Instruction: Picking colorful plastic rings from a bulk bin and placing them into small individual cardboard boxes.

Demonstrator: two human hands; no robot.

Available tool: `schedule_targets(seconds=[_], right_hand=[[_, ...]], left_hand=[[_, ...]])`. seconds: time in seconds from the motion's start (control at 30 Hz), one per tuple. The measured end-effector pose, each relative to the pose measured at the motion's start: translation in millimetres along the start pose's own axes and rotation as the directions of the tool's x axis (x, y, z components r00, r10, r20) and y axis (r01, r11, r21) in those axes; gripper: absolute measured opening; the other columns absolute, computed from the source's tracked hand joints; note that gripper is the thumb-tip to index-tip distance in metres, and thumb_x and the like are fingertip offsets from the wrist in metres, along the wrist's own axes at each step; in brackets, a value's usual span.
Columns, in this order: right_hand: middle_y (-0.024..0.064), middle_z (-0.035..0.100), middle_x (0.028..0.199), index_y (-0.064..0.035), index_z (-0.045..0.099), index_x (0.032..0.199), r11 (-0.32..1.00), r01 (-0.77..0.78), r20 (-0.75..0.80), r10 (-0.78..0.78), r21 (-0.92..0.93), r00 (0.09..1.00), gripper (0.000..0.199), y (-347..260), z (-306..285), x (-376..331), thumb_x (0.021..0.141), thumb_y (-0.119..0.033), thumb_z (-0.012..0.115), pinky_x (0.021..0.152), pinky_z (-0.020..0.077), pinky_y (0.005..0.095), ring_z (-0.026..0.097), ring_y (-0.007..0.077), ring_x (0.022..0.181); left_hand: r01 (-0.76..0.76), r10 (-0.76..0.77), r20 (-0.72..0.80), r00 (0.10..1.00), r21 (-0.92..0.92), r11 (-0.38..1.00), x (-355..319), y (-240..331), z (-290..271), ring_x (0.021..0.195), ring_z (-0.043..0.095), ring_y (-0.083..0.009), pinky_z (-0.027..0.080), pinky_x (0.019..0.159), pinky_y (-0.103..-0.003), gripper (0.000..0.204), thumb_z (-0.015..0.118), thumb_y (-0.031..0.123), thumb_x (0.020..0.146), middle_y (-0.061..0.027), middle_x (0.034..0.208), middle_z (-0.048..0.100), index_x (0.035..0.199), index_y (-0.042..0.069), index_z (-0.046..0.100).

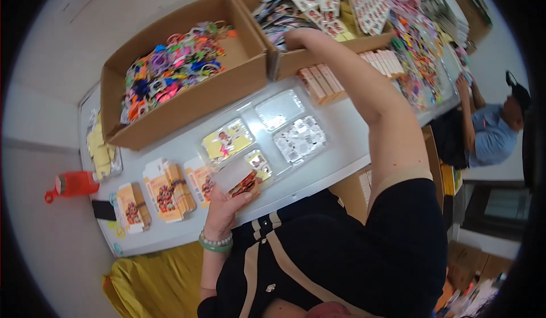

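Note:
My left hand (pixel 223 209), with bracelets at its wrist, is closed around a small orange printed carton (pixel 244 186) at the table's front edge. A pale flap or sheet stands up at the carton's far side. My right arm reaches over the table, and my right hand (pixel 294 38) dips into the large cardboard box (pixel 310 63) of flat printed packets. Its fingers are hidden by the box and the packets. Just beyond my left hand lies a clear plastic tray (pixel 259 126), holding yellow printed cards (pixel 227 140) and a patterned grey-white pack (pixel 300 140).
At the far left stands another cardboard box (pixel 187 88) full of colourful small pieces. Flat carton stacks (pixel 166 190) lie at the left, near a red bottle (pixel 77 183). Rows of filled cartons (pixel 321 83) stand beside the packets. A person (pixel 492 130) sits at the right.

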State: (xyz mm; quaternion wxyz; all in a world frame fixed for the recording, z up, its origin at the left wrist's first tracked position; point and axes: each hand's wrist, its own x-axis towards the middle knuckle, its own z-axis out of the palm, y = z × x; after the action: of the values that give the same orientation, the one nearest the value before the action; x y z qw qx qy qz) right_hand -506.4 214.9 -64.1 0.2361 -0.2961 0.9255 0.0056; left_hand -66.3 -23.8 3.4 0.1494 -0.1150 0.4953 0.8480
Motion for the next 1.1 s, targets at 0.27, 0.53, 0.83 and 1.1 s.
schedule_targets(seconds=[0.27, 0.53, 0.83, 1.1], right_hand=[[0.0136, 0.062, 0.072, -0.0021, 0.062, 0.084, 0.990, -0.103, -0.104, 0.113, 0.098, 0.988, 0.017, -46, -44, -60, 0.071, -0.011, 0.055, 0.058, 0.0470, 0.0383, 0.057, 0.0255, 0.063], [-0.0028, 0.056, 0.071, -0.0062, 0.063, 0.089, 0.475, 0.284, -0.494, 0.408, 0.833, 0.768, 0.013, -32, -51, -125, 0.077, -0.003, 0.060, 0.046, 0.0399, 0.0248, 0.051, 0.0074, 0.059], [0.0020, 0.059, 0.078, -0.0030, 0.057, 0.104, 0.353, 0.565, -0.597, -0.022, 0.746, 0.802, 0.019, -170, -35, -255, 0.085, -0.005, 0.055, 0.046, 0.0393, 0.0194, 0.050, 0.0074, 0.052], [0.0063, 0.055, 0.077, -0.0083, 0.060, 0.093, 0.680, 0.674, -0.533, -0.698, -0.287, 0.478, 0.029, -282, -7, -305, 0.067, 0.004, 0.058, 0.055, 0.0444, 0.0346, 0.056, 0.0247, 0.069]], left_hand=[[-0.034, 0.033, -0.045, 0.998, -0.027, 0.999, -4, 0, -1, 0.105, 0.060, -0.0262, 0.047, 0.094, -0.037, 0.060, 0.070, 0.004, 0.068, -0.0125, 0.109, 0.061, 0.124, -0.002, 0.047], [-0.063, 0.063, -0.010, 0.998, -0.053, 0.997, -27, 5, -11, 0.104, 0.060, -0.0209, 0.047, 0.092, -0.032, 0.053, 0.069, -0.002, 0.073, -0.0120, 0.109, 0.063, 0.122, -0.003, 0.049], [-0.121, 0.126, -0.022, 0.992, 0.177, 0.977, -27, -1, -7, 0.102, 0.057, -0.0145, 0.045, 0.092, -0.029, 0.059, 0.072, -0.001, 0.067, -0.0066, 0.110, 0.060, 0.122, -0.001, 0.049], [-0.027, 0.029, -0.016, 0.999, 0.146, 0.989, -51, 1, 8, 0.099, 0.059, -0.0136, 0.045, 0.091, -0.028, 0.053, 0.073, 0.000, 0.070, -0.0059, 0.107, 0.061, 0.119, 0.000, 0.051]])
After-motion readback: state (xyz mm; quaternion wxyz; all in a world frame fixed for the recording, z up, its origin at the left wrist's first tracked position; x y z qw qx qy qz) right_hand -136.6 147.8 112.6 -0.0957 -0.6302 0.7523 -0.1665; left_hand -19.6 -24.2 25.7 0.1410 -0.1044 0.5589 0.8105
